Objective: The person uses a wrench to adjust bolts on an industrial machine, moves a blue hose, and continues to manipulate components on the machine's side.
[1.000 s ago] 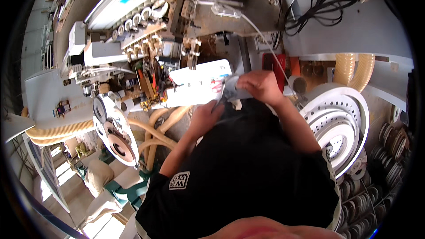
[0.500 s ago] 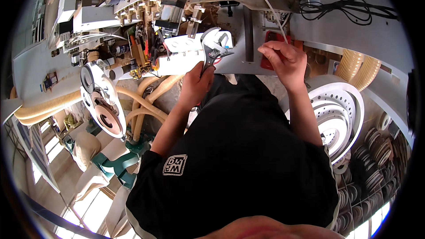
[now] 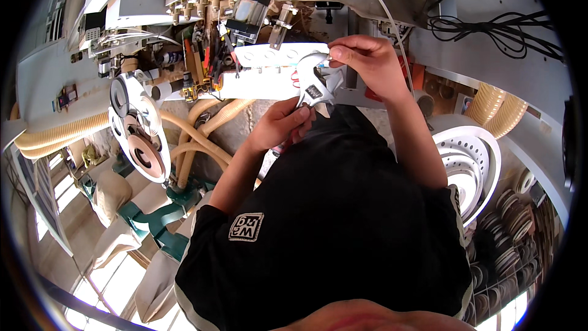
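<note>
My left hand (image 3: 278,126) is closed round the handle of a large silver adjustable wrench (image 3: 310,78), whose head points away from me. Close to the wrench's upper jaw, my right hand (image 3: 371,66) is in a pinch, thumb against the fingers. What sits between those fingertips, if anything, is too small to make out. Behind the wrench head lies a long white strip with round holes (image 3: 263,55) on the bench. A flat red object (image 3: 371,94) is mostly hidden behind my right wrist.
Screwdrivers and pliers (image 3: 211,76) crowd the bench on the left, near a yellow-black tool (image 3: 188,89). A belt-and-wheel unit (image 3: 139,129) stands at left beside beige hoses (image 3: 223,115). Black cables (image 3: 499,24) lie at upper right. White perforated discs (image 3: 481,147) stand at right.
My right hand has moved left, up to the wrench's jaw. My left hand has shifted slightly right and nearer me with the wrench, turning its head. The view has shifted a little.
</note>
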`<action>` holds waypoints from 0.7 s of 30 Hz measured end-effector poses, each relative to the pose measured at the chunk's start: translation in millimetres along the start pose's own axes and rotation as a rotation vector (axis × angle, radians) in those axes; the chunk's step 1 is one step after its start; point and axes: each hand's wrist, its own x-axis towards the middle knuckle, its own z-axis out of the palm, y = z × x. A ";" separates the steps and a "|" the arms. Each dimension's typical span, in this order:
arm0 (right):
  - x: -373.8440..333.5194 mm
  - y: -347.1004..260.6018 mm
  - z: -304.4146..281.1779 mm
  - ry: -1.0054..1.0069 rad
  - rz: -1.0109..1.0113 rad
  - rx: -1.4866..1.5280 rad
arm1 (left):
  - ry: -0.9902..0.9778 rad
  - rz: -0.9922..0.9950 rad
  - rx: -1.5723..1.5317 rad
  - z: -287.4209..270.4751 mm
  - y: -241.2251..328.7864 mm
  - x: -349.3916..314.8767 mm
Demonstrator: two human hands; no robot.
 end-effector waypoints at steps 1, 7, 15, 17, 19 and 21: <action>1.4 -1.9 2.0 -0.034 0.047 0.072 | -0.008 0.013 -0.013 -1.2 0.3 -0.6; 4.3 -14.7 15.3 -0.047 0.062 0.003 | 0.038 0.026 0.019 -2.6 0.6 2.0; -11.3 6.3 48.8 0.318 -0.067 0.073 | 0.305 0.009 0.187 25.7 4.0 12.7; -12.6 4.8 50.5 0.351 -0.133 0.015 | 0.331 -0.002 0.170 33.2 12.2 12.5; -13.5 2.6 50.5 0.372 -0.201 -0.011 | 0.337 -0.013 0.143 35.4 17.0 12.1; -14.5 1.8 49.3 0.385 -0.271 -0.005 | 0.318 -0.023 0.104 34.3 16.6 12.9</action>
